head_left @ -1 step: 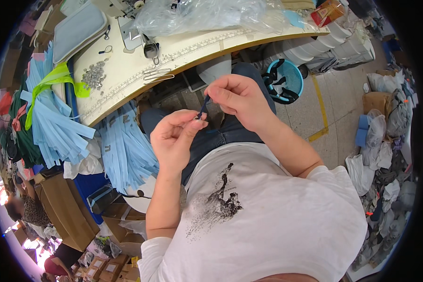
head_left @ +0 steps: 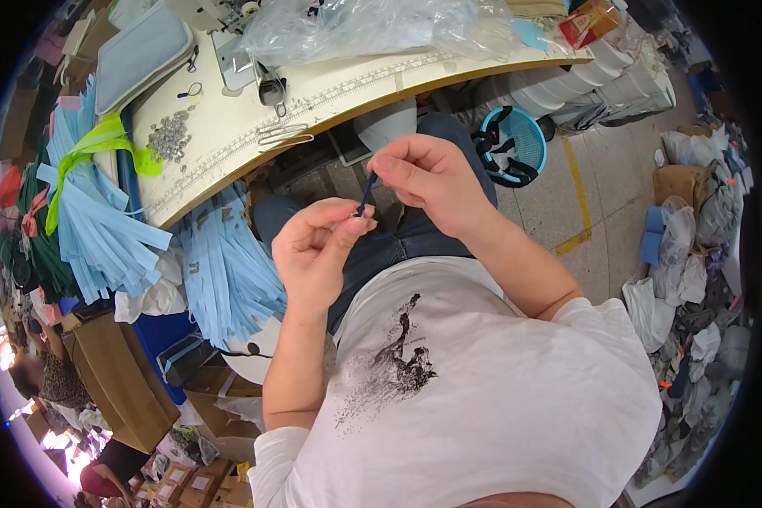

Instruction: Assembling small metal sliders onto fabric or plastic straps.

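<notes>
Over my lap, a short dark blue cord (head_left: 367, 193) is stretched at a slant between my two hands. My left hand (head_left: 315, 252) pinches its lower end between thumb and fingertips, where a small pale, shiny piece shows; its exact kind is too small to tell. The upper end is gripped by the thumb and forefinger of my right hand (head_left: 432, 179), with the other fingers curled. On the table (head_left: 229, 157), to the far left, lie a small dark cord loop (head_left: 195, 89) and a pile of small, shiny grey pieces (head_left: 170, 137).
A sewing machine's metal plate (head_left: 233, 63) and clear plastic sheeting (head_left: 372, 30) occupy the far table. Light blue strips (head_left: 229, 271) hang at left, near a grey zipped pouch (head_left: 144, 55). A blue basket (head_left: 521, 148) stands on the floor at right; cloth scraps (head_left: 694, 364) lie beyond.
</notes>
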### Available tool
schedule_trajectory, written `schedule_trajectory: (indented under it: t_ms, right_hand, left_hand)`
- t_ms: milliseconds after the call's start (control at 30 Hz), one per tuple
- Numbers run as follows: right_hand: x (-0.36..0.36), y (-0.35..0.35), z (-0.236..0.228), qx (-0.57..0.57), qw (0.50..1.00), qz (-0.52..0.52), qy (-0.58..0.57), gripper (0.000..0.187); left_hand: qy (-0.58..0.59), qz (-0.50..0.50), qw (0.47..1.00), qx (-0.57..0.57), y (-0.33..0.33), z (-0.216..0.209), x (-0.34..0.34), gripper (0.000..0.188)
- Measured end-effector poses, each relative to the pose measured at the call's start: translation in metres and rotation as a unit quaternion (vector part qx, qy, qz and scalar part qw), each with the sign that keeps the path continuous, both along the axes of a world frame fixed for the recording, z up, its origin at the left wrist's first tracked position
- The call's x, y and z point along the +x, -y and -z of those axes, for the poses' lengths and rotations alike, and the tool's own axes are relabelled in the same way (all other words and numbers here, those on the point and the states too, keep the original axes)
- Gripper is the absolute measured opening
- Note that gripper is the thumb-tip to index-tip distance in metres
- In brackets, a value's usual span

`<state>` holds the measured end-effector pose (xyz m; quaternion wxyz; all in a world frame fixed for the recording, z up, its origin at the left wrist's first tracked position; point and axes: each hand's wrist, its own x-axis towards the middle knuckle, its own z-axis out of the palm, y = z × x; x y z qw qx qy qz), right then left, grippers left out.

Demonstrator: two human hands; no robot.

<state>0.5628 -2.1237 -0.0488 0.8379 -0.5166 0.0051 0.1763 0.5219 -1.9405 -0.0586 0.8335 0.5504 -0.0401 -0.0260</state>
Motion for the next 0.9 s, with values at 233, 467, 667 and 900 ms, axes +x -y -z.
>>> schedule_trajectory:
  t_ms: [233, 467, 667, 900]
  right_hand:
    - [0.001, -0.008, -0.004, -0.001, 1.0, 0.012, -0.013, 0.017]
    - [0.009, -0.006, -0.012, -0.051, 0.998, -0.004, 0.046, 0.018]
    - [0.038, -0.01, -0.033, -0.136, 0.97, 0.015, 0.203, 0.02]
    - [0.146, 0.007, -0.088, -0.323, 0.839, 0.17, 0.404, 0.027]
  left_hand:
    - [0.05, 0.055, 0.993, -0.096, 0.0, 0.003, 0.006, 0.014]
    - [0.008, 0.09, 0.99, -0.108, -0.004, 0.008, 0.007, 0.017]
    - [0.043, 0.011, 0.994, -0.099, -0.005, -0.003, 0.012, 0.023]
    - [-0.028, -0.141, 0.99, 0.009, -0.035, -0.005, 0.031, 0.022]
